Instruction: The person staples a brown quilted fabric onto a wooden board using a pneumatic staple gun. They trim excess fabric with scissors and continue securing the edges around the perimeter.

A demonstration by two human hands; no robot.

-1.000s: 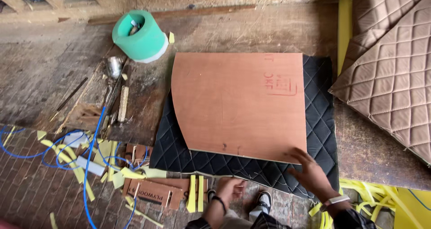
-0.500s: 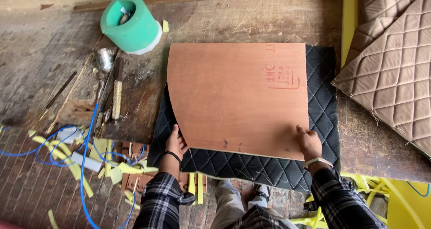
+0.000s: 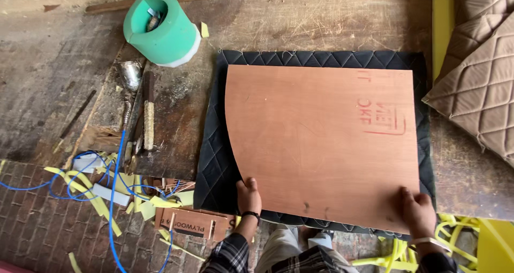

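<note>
A person leaning over a scarred wooden workbench [image 3: 321,21] set both hands on the near edge of a thin plywood panel [image 3: 321,144]. The left hand [image 3: 249,197] lay at the panel's near left corner, fingers flat along the edge, pinching nothing. The right hand [image 3: 416,213] pressed down on the near right corner, fingers spread on the face.

The panel lay flat on a black quilted fabric sheet [image 3: 211,166], which showed as a border on the left, far and right sides. Its left edge was cut in a curve; the other edges ran straight. It looked stiff and light, likely to slide as one piece over the soft quilting, and best held by opposite edges or corners rather than by the smooth face.

To the left, off the bench, yellow foam offcuts [image 3: 107,214] and a blue cord [image 3: 115,171] littered the brick floor [image 3: 32,235]. Farther along the bench's left side lay a few hand tools [image 3: 147,117]. At the far left stood a green foam cylinder [image 3: 160,29] with small items in its hollow. Tan quilted panels [image 3: 476,80] rested at the far right.
</note>
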